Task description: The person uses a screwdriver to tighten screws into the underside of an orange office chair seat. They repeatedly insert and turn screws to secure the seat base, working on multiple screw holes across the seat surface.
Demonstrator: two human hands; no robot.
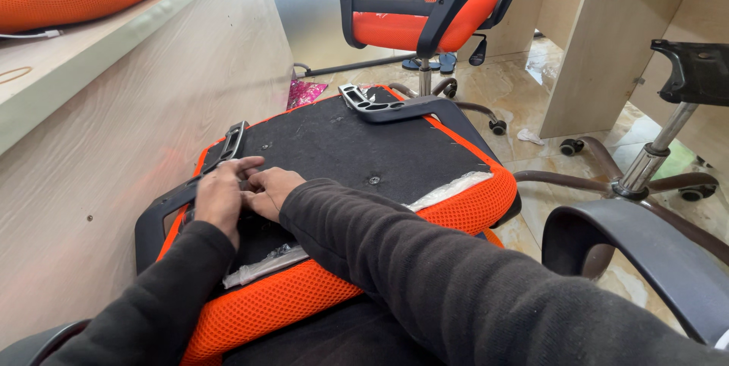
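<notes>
Both hands are working on an upside-down seat (357, 153), orange mesh w/ a black underside, lying across the person's lap in the mid-frame. Left hand (220, 195) is lying palm-down at the seat's left edge, fingers curled loosely and resting on the black fabric right by the left armrest bracket (220, 155); it's not gripping anything I can make out. Right hand (271, 189) is sitting just beside it, touching it, fingers bent and pinching together on something small at the fabric, too tiny to tell what. Both arms are in dark sleeves. A 2nd grey bracket (383, 106) is lying on the seat's far edge, well apart from the hands. A screw hole (373, 180) is showing in the underside, near the right wrist. Clear plastic strip (448, 191) is running along the seat's near-right rim. Behind, an orange chair (425, 9) is standing upright on the tiled floor; a bare chair base (645, 168) is standing at right. Wooden desk panel (129, 153) is filling the left side.
</notes>
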